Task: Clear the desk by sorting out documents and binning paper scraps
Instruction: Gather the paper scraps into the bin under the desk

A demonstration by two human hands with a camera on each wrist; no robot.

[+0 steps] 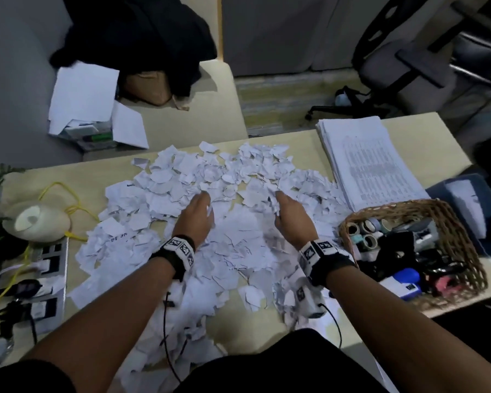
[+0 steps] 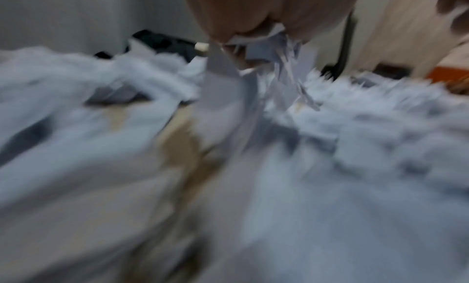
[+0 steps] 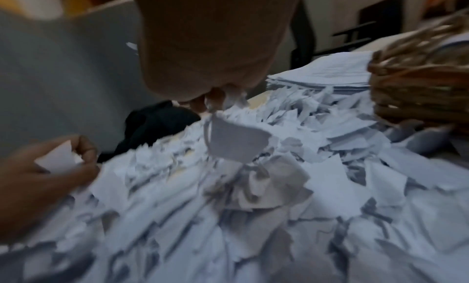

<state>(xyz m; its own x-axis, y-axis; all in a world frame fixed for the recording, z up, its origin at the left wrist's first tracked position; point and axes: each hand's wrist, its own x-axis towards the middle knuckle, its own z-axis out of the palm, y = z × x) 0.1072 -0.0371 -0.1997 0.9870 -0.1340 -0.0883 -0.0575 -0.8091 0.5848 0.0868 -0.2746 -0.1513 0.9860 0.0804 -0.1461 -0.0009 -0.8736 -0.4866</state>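
Left wrist view blurred; document stack (image 1: 372,160) print — illegible

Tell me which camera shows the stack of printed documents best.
The head view: the whole stack of printed documents lies on the desk, beyond the wicker basket. The right wrist view catches only its blurred edge; the left wrist view doesn't show it.
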